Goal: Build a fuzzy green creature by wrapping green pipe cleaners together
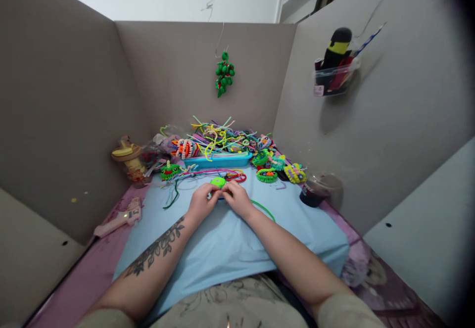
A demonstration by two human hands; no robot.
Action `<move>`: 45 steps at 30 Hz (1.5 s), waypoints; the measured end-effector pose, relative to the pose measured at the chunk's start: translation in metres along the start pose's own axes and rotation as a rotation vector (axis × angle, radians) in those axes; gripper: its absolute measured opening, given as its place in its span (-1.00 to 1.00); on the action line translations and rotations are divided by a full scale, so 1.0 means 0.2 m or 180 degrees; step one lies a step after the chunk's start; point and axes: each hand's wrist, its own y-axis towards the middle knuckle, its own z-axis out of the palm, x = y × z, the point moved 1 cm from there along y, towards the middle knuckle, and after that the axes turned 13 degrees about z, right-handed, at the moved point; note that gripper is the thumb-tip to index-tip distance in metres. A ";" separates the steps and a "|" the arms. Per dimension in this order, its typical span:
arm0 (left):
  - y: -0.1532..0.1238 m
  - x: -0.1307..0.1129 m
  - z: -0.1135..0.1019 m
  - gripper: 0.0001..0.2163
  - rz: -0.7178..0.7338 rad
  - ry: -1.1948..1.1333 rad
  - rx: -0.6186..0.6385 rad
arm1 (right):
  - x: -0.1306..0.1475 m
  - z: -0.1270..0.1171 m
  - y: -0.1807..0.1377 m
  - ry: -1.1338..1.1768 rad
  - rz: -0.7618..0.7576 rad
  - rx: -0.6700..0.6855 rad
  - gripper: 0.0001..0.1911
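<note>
Both hands meet over the light blue cloth (230, 244) on the table. My left hand (201, 203) and my right hand (236, 197) pinch a small bright green pipe-cleaner piece (218, 182) between their fingertips. A green pipe-cleaner strand (264, 209) trails from under my right hand toward the right. Both hands have their fingers closed on the green piece.
Behind the hands a blue tray (217, 161) holds a heap of coloured pipe cleaners (218, 137). Finished pipe-cleaner figures (282, 169) lie right of it, a green one (169, 170) left. A pink glue gun (118, 221) lies at the left, a dark cup (311, 192) at the right. Grey partition walls enclose the table; a green ornament (224, 74) hangs on the back wall.
</note>
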 end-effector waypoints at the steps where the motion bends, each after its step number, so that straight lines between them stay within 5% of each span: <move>1: 0.00 -0.01 0.00 -0.89 -0.0019 0.0016 0.0032 | 0.00 0.00 0.00 -0.0080 -0.0077 -0.0014 -0.93; 12: 0.02 -0.04 -0.01 -0.90 -0.0213 -0.0010 0.0012 | 0.00 0.03 -0.01 -0.0355 -0.0395 -0.0023 -0.88; 23: 0.02 0.04 0.03 -0.80 -0.1403 -0.1057 -0.0611 | 0.03 0.02 -0.02 -0.0213 -0.0435 -0.0031 -0.89; 27: 0.01 0.03 0.02 -0.72 -0.1721 -0.1307 -0.0554 | 0.02 0.01 -0.01 -0.0104 -0.0324 -0.0171 -0.92; 33: 0.02 -0.01 0.06 -0.51 -0.1604 -0.2084 -0.0160 | 0.02 0.00 -0.01 -0.0064 -0.0344 -0.0316 -0.89; 45: 0.00 0.00 0.07 -0.48 -0.1501 -0.1875 -0.0266 | 0.00 -0.01 -0.03 -0.0913 -0.0724 -0.0405 -0.82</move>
